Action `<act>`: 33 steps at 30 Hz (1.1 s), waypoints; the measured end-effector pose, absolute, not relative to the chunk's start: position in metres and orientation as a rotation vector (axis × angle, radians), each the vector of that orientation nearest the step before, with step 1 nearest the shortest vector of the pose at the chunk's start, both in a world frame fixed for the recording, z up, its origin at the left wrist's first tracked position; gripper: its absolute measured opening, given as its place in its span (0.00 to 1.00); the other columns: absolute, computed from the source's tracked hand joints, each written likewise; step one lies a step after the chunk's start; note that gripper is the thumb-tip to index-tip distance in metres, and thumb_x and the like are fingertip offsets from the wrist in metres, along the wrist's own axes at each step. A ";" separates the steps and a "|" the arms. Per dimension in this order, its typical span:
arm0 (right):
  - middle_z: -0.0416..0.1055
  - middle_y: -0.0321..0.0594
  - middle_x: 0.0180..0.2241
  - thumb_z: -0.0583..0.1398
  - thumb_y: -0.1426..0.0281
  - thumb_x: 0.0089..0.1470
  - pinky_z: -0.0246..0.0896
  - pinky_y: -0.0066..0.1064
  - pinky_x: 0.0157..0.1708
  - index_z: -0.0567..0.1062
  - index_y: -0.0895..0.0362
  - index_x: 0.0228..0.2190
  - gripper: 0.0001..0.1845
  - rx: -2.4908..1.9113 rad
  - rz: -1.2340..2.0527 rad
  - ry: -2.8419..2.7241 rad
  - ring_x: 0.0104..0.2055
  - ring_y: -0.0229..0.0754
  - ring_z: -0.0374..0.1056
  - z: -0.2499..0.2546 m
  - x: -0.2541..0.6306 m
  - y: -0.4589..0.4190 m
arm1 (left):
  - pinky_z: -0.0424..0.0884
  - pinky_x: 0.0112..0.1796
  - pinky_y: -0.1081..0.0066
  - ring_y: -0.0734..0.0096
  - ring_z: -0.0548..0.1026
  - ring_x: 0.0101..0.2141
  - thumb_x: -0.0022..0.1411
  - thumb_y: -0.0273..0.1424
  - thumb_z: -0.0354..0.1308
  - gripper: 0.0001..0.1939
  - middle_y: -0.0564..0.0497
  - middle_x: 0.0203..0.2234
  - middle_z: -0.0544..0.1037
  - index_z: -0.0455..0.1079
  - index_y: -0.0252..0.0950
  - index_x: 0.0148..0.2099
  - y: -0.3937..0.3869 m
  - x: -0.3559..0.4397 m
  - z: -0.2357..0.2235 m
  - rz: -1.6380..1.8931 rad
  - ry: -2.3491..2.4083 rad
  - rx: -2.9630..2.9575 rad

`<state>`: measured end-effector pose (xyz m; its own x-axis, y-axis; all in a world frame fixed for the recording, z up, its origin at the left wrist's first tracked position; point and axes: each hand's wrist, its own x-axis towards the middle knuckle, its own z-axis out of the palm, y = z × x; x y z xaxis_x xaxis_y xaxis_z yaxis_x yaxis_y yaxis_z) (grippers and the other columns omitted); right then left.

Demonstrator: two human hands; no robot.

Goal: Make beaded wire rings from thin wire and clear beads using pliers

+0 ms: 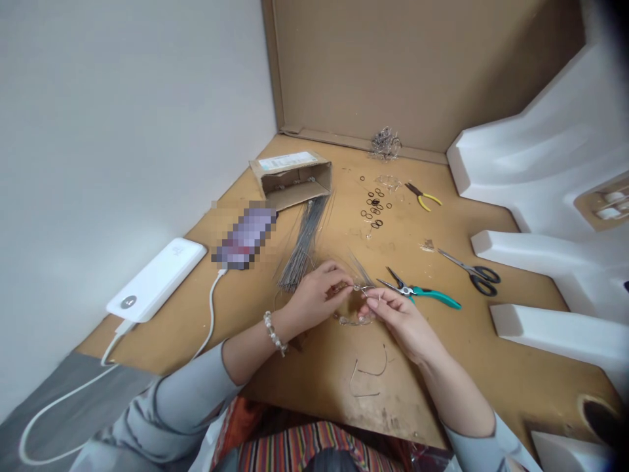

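Note:
My left hand (319, 294), a beaded bracelet on its wrist, pinches one end of a beaded wire (354, 321) by a small clear bead. My right hand (399, 320) closes its thumb and fingertips on the same wire from the other side. The wire curves in a loop below the fingers, with clear beads along it; its finer detail is too small to tell. Just beyond my right hand lie teal-handled pliers (435, 295). A bundle of thin straight wires (302, 249) rests beyond my left hand, its far end at an open cardboard box (295, 190).
Dark rings (377, 208), yellow-handled pliers (423, 196), scissors (474, 272) and a tangled wire pile (386, 143) lie farther back. Bent wire pieces (368, 373) are near the front edge. A power bank (157, 278) is cabled to a phone (246, 237). White foam (540, 324) borders the right.

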<state>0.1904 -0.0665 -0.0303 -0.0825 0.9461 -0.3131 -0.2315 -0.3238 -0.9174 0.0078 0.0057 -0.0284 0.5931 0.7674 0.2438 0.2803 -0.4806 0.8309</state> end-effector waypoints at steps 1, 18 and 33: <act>0.75 0.36 0.27 0.64 0.63 0.49 0.62 0.32 0.38 0.75 0.56 0.34 0.11 -1.229 1.588 -0.872 0.31 0.36 0.69 -0.031 0.191 -0.066 | 0.67 0.34 0.74 0.76 0.68 0.32 0.62 0.30 0.51 0.06 0.50 0.36 0.68 0.69 0.36 0.37 0.005 0.008 -0.029 0.822 0.834 2.050; 0.70 0.35 0.26 0.63 0.61 0.49 0.58 0.25 0.26 0.73 0.55 0.29 0.10 -1.048 1.708 -0.606 0.27 0.33 0.65 -0.023 0.178 -0.067 | 0.50 0.19 0.78 0.84 0.54 0.15 0.59 0.44 0.56 0.18 0.60 0.14 0.58 0.63 0.32 0.29 0.000 0.018 -0.030 0.703 0.610 0.895; 0.69 0.37 0.28 0.58 0.59 0.54 0.61 0.29 0.32 0.75 0.55 0.34 0.13 -0.989 1.769 -0.668 0.31 0.36 0.65 -0.022 0.178 -0.069 | 0.45 0.17 0.78 0.86 0.50 0.14 0.58 0.43 0.57 0.18 0.62 0.13 0.54 0.61 0.33 0.27 0.008 0.015 -0.035 0.739 0.576 0.841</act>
